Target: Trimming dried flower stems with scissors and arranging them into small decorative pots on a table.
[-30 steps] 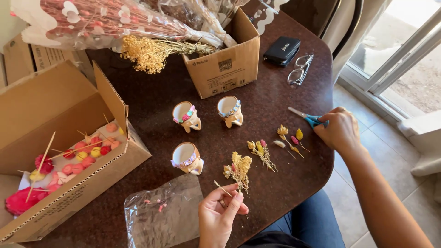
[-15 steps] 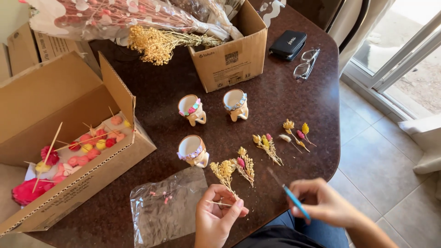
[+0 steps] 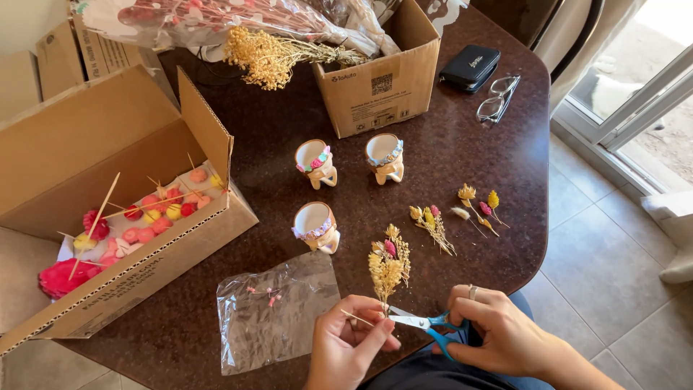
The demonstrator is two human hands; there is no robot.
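At the near edge of a dark round table [image 3: 462,166], the left hand [image 3: 354,347] pinches the stems of a small dried-flower bunch [image 3: 388,266] between closed fingertips, the blooms pointing away from the fingers. The right hand [image 3: 498,336] is closed around the blue handles of small scissors [image 3: 426,325], whose blades meet the stems just beside the left fingertips. A clear plastic bag [image 3: 278,310] lies left of the left hand. Beyond the fingers stand three small ceramic cups [image 3: 315,226], with two more dried sprigs [image 3: 433,225] to their right. Farther off are an open cardboard box of coloured pompoms [image 3: 144,217], another carton [image 3: 382,79], eyeglasses [image 3: 497,101] and a black case [image 3: 471,66].
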